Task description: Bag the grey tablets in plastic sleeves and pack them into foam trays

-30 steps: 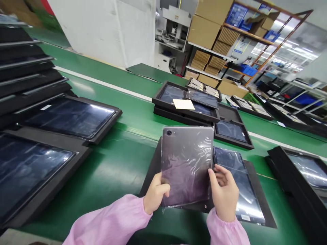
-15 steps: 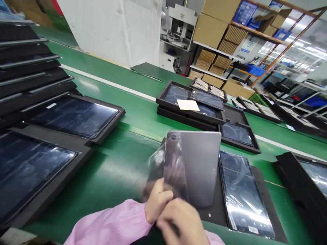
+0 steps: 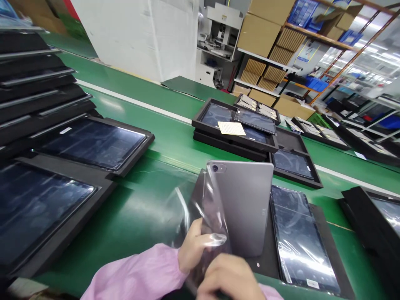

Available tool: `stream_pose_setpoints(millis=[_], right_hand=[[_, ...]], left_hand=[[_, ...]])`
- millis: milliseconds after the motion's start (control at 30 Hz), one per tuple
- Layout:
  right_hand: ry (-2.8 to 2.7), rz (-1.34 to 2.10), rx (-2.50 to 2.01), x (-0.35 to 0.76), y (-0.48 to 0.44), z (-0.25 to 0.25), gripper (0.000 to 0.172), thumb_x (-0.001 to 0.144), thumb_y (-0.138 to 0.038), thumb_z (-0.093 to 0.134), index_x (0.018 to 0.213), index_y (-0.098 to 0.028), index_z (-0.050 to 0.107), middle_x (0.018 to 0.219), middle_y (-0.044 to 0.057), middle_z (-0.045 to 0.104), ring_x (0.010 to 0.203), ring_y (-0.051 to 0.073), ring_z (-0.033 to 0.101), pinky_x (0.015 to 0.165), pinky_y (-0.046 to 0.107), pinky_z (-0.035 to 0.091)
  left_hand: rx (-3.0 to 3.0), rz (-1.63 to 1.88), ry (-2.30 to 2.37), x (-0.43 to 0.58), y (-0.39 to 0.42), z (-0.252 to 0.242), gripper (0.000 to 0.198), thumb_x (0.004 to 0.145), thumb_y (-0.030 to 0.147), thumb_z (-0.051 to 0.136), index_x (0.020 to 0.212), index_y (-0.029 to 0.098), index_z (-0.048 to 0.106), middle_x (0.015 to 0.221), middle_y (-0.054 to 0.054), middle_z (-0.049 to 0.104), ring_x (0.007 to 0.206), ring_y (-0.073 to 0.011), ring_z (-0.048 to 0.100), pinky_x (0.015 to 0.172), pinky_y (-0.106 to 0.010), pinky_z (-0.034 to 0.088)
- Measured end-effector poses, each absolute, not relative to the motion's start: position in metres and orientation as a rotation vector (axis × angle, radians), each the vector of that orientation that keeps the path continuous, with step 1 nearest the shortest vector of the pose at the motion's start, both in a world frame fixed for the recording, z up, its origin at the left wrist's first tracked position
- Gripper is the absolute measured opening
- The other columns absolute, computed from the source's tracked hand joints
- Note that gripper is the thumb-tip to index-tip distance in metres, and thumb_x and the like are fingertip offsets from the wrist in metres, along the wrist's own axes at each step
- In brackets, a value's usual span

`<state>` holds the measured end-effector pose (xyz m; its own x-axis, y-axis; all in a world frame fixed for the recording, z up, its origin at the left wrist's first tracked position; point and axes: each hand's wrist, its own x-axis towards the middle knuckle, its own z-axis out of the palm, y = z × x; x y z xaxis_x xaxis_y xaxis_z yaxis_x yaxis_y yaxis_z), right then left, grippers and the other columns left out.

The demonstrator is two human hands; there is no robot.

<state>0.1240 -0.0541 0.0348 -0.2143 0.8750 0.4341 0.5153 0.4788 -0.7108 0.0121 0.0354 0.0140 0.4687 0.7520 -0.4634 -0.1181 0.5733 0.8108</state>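
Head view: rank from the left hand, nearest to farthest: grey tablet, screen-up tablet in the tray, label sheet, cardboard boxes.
1. grey tablet: gripped by the left hand.
2. screen-up tablet: in the tray, just right.
3. label sheet: on stacked trays farther along.
4. cardboard boxes: far back, upper right.

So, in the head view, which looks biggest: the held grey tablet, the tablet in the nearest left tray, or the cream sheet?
1. left tray tablet, but nearness inflates it, so unsure against the next.
2. grey tablet.
3. cream sheet, far off.
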Motion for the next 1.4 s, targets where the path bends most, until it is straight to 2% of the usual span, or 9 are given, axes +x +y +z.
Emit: stream_pose_setpoints(millis=[133, 233, 433, 567, 667, 767, 933, 1200, 1400], right_hand=[[-1.234, 0.246, -1.541, 0.158, -0.051, 0.047, 0.019, 0.091, -0.024, 0.067, 0.073, -0.023, 0.065, 0.065, 0.000, 0.067, 0.057, 0.014, 0.065, 0.054, 0.021, 0.054], [-0.863, 0.097, -1.647, 0.183, -0.048, 0.038, 0.019, 0.084, -0.038, 0.076, 0.093, -0.022, 0.071, 0.081, 0.005, 0.073, 0.066, 0.018, 0.069, 0.059, 0.025, 0.059], [-0.840, 0.822, -1.633, 0.203, -0.047, 0.055, 0.055, 0.072, -0.068, 0.078, 0.096, -0.019, 0.078, 0.085, 0.010, 0.080, 0.075, 0.029, 0.075, 0.065, 0.039, 0.063], [-0.909, 0.839, -1.659, 0.218, -0.051, 0.100, 0.048, 0.072, -0.061, 0.078, 0.094, -0.018, 0.079, 0.080, 0.008, 0.080, 0.068, 0.028, 0.075, 0.064, 0.038, 0.063], [-1.064, 0.590, -1.818, 0.221, -0.052, 0.124, 0.037, 0.080, -0.047, 0.069, 0.105, -0.022, 0.077, 0.092, 0.007, 0.081, 0.081, 0.028, 0.077, 0.073, 0.039, 0.063], [-1.228, 0.325, -2.081, 0.205, -0.051, 0.134, 0.035, 0.082, -0.034, 0.060, 0.112, -0.023, 0.076, 0.084, 0.006, 0.080, 0.075, 0.030, 0.077, 0.075, 0.043, 0.063], [-1.371, 0.626, -1.828, 0.185, -0.057, 0.140, 0.037, 0.086, -0.037, 0.060, 0.116, -0.021, 0.076, 0.095, 0.006, 0.083, 0.081, 0.025, 0.080, 0.078, 0.037, 0.065], [-0.723, 0.295, -1.992, 0.296, -0.112, 0.094, 0.029, 0.085, -0.040, 0.068, 0.098, -0.016, 0.077, 0.083, 0.011, 0.081, 0.073, 0.026, 0.078, 0.069, 0.037, 0.064], [-0.438, 0.157, -2.281, 0.346, -0.149, 0.040, 0.022, 0.098, -0.037, 0.069, 0.100, -0.015, 0.070, 0.098, 0.005, 0.075, 0.089, 0.019, 0.073, 0.086, 0.041, 0.060]], left_hand=[[0.793, 0.657, 1.007, 0.012, 0.035, 0.009, 0.012, 0.036, 0.017, 0.047, 0.047, 0.020, 0.051, 0.044, 0.004, 0.047, 0.051, -0.0123, 0.039, 0.053, -0.027, 0.031], [0.752, 0.686, 1.018, 0.012, 0.034, 0.004, 0.013, 0.035, 0.015, 0.047, 0.047, 0.019, 0.052, 0.044, 0.004, 0.048, 0.052, -0.0120, 0.040, 0.055, -0.027, 0.032], [0.605, 0.625, 0.837, 0.015, 0.039, 0.012, 0.027, 0.036, 0.014, 0.049, 0.060, 0.019, 0.060, 0.047, 0.004, 0.053, 0.052, -0.0135, 0.044, 0.054, -0.027, 0.034], [0.656, 0.523, 0.622, 0.017, 0.044, 0.015, 0.052, 0.047, 0.013, 0.058, 0.097, 0.020, 0.073, 0.093, -0.006, 0.078, 0.091, -0.0247, 0.067, 0.081, -0.035, 0.050], [0.707, 0.530, 0.646, 0.015, 0.047, 0.014, 0.067, 0.058, 0.020, 0.065, 0.124, 0.023, 0.067, 0.138, -0.012, 0.068, 0.135, -0.0330, 0.055, 0.109, -0.044, 0.043], [0.740, 0.510, 0.616, 0.011, 0.047, 0.022, 0.069, 0.065, 0.032, 0.070, 0.134, 0.022, 0.063, 0.150, -0.014, 0.059, 0.147, -0.0341, 0.045, 0.116, -0.047, 0.040], [0.741, 0.537, 0.645, 0.004, 0.045, 0.039, 0.069, 0.072, 0.057, 0.074, 0.132, 0.023, 0.065, 0.141, -0.015, 0.066, 0.135, -0.0380, 0.057, 0.100, -0.048, 0.054], [0.783, 0.640, 1.042, 0.009, 0.059, 0.038, 0.068, 0.035, 0.046, 0.097, 0.093, 0.019, 0.074, 0.106, -0.011, 0.081, 0.112, -0.0372, 0.071, 0.091, -0.040, 0.061], [0.894, 0.579, 1.124, 0.025, 0.063, 0.039, 0.053, 0.064, 0.039, 0.085, 0.111, 0.020, 0.070, 0.126, -0.010, 0.075, 0.132, -0.0359, 0.061, 0.109, -0.042, 0.053]])
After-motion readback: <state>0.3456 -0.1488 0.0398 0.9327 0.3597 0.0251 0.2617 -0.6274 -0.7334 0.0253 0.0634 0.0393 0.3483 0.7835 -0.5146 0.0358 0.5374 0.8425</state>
